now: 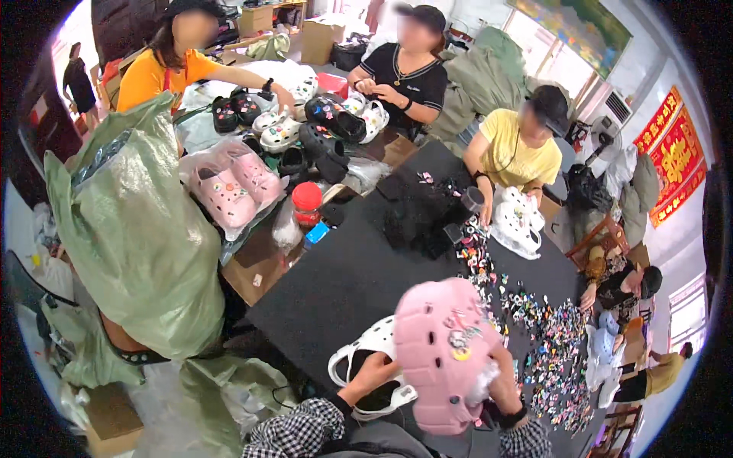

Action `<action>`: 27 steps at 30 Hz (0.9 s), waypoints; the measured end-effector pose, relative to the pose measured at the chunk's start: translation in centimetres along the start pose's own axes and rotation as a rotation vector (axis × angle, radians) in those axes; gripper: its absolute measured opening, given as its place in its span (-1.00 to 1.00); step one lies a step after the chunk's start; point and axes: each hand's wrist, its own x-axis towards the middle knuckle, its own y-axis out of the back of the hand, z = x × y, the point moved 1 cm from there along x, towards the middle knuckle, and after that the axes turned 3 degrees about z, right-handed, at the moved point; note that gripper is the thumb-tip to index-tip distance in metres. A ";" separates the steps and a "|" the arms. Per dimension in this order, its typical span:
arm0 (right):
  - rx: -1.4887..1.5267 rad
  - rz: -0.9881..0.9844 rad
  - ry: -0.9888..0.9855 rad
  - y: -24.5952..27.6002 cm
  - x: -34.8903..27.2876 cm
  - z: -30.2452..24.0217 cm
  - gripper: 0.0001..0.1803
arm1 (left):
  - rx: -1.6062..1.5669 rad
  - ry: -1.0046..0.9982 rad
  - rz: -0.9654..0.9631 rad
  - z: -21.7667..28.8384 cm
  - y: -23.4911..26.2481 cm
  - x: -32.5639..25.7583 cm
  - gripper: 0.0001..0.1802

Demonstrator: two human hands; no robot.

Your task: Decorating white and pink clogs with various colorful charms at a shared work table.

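A pink clog (427, 343) with several charms on its upper is raised close to me, toe toward the far side. My right hand (504, 382) grips it by its right side, next to some crumpled whitish plastic (482, 383). My left hand (372, 375) is closed at the edge of a white clog (353, 353) lying on the dark table (321, 290); the pink clog partly hides its fingertips. A heap of small colourful shoe charms (553, 351) spreads over the table to the right of my right hand.
Across the table a person in yellow handles white clogs (518, 221). Two other people stand at the far left among clogs, including a bagged pink pair (233, 191). A big green sack (137, 237) stands at left. A red-lidded jar (307, 202) and blue box (317, 232) are nearby.
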 end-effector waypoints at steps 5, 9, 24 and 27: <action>-0.073 -0.234 0.167 -7.0 7.4 -3.7 -0.63 | 0.038 -0.483 0.125 1.9 -0.9 -0.8 -0.65; -0.009 -0.318 0.185 -12.3 13.2 -3.7 -0.56 | 0.617 -0.727 0.193 3.0 -0.5 -0.6 -0.60; 0.311 -0.270 0.284 -28.3 41.8 -22.0 -0.74 | -0.042 -0.107 0.021 2.4 0.6 -0.4 -0.60; -0.210 -0.299 0.731 -25.2 36.5 -22.1 -0.72 | -0.006 -0.144 -0.023 2.3 0.3 -0.2 -0.63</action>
